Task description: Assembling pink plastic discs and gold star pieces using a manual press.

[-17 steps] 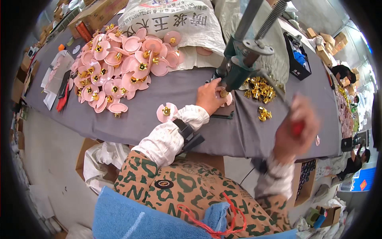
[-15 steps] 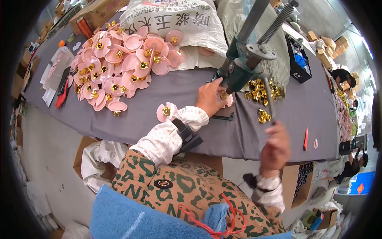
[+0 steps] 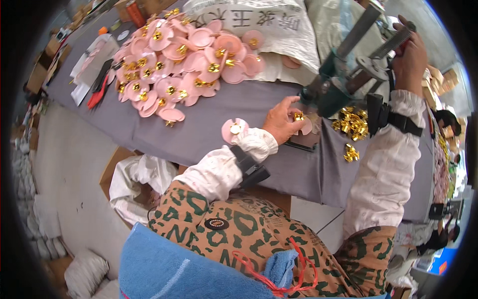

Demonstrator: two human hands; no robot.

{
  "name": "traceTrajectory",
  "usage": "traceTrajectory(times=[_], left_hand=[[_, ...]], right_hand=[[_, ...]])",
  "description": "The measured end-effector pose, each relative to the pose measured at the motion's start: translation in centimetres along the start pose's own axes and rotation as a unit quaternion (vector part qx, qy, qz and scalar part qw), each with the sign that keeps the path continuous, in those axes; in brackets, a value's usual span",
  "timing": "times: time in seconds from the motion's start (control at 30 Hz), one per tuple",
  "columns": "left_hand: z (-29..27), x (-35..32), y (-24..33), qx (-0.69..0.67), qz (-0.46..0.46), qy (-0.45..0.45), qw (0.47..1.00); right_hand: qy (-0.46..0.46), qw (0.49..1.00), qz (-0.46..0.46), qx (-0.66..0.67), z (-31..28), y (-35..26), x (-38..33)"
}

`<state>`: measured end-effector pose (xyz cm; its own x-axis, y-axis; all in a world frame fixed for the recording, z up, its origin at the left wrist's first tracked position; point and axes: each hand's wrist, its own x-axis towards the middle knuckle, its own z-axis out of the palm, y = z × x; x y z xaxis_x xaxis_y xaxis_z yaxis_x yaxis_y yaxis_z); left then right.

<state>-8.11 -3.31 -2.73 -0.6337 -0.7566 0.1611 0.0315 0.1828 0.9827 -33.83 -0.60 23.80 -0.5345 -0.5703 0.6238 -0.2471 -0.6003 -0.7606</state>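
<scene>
A pink disc with a gold fitting (image 3: 298, 116) lies under the green hand press (image 3: 334, 94). Pinched round its left side is my left hand (image 3: 281, 121), thumb and fingers closed on it. My right hand (image 3: 412, 59) is raised beside the spring at the top of the press, fingers curled round the press lever, most of which the hand hides. Another pink disc with a gold fitting (image 3: 234, 129) rests on the cloth near my left wrist. Loose gold fittings (image 3: 352, 123) are heaped right of the press, with a smaller cluster (image 3: 351, 153) nearer me.
A large pile of pink discs with gold fittings (image 3: 191, 62) covers the table's left part. Behind stands a white woven sack (image 3: 279, 37). Red-handled pliers (image 3: 99, 89) and papers lie at far left. A grey cloth (image 3: 199, 144) covers the table; other people sit at far right.
My right hand has swung from low in front of the press up to its top, raising the lever. My left hand stays at the disc beneath. The view has shifted.
</scene>
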Motion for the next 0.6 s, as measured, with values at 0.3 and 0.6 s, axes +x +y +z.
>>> traceTrajectory(times=[0.3, 0.6], left_hand=[[-14.8, -4.4, 4.9, 0.561, -0.063, -0.223, 0.795], [-23.0, -15.0, 5.6, 0.34, -0.141, -0.116, 0.922]], right_hand=[[-0.033, 0.679, -0.357, -0.64, -2.8, 2.8, 1.3], [-0.093, 0.703, -0.317, -0.63, -3.7, 2.8, 1.6]])
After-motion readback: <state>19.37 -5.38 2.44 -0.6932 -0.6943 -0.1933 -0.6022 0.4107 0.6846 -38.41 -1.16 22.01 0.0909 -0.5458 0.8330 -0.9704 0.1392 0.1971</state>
